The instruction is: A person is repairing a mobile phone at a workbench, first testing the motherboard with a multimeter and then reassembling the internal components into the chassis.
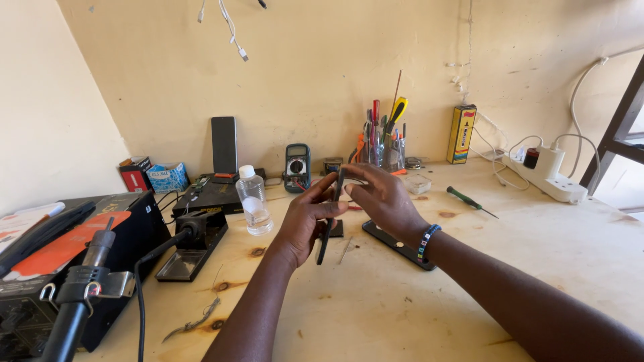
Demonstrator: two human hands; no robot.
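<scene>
Above workbench (416,302), hands-hidden dark tool (325,243)

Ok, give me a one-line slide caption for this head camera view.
Left hand and right hand hold a thin dark phone on edge above a wooden workbench.

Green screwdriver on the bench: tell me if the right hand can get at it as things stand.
Probably yes. The green screwdriver lies alone on bare wood beside the right hand, nothing between, though that hand and the left hand hold a dark thin tool.
</scene>
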